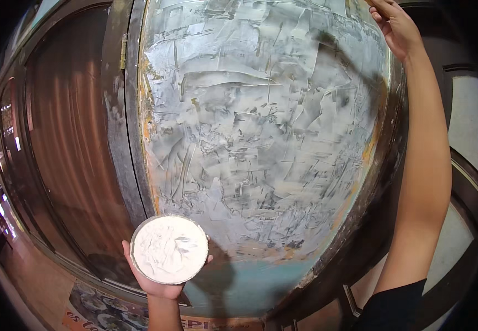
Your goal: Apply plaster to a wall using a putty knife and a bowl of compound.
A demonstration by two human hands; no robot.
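Your left hand (160,289) holds a round, grey-rimmed container (132,255) of thick off-white paste (167,251) before the lower-left corner of a grey-smeared upright panel (261,165). Your right hand (401,33) is near its upper-right corner, grip unclear.

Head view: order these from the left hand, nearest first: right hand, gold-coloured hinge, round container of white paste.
1. Round container of white paste: lower left, held in the left hand.
2. Gold-coloured hinge: upper left, well above.
3. Right hand: top right, farthest.
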